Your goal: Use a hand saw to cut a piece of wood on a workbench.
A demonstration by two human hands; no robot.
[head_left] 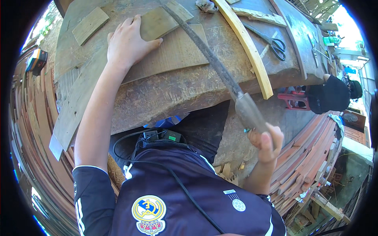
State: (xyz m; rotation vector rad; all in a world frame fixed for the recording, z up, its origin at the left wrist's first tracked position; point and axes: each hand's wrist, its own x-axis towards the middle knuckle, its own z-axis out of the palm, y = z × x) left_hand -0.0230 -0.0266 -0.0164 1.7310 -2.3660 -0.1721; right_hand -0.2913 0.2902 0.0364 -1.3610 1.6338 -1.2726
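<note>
My left hand lies with fingers and thumb spread on a small wooden piece, which rests on a wider flat board on the worn bench. My right hand is closed around the handle end of a long, narrow-bladed hand tool. Its dark blade slants up and left from the thick handle, crossing in front of the board and passing close to the right side of the small piece. Whether the blade touches the wood I cannot tell.
The bench also carries a loose wooden block, a curved pale strip overhanging its edge, and black-handled scissors. Stacked planks lie to the left and right. Another person is at the far right, beside a red stool.
</note>
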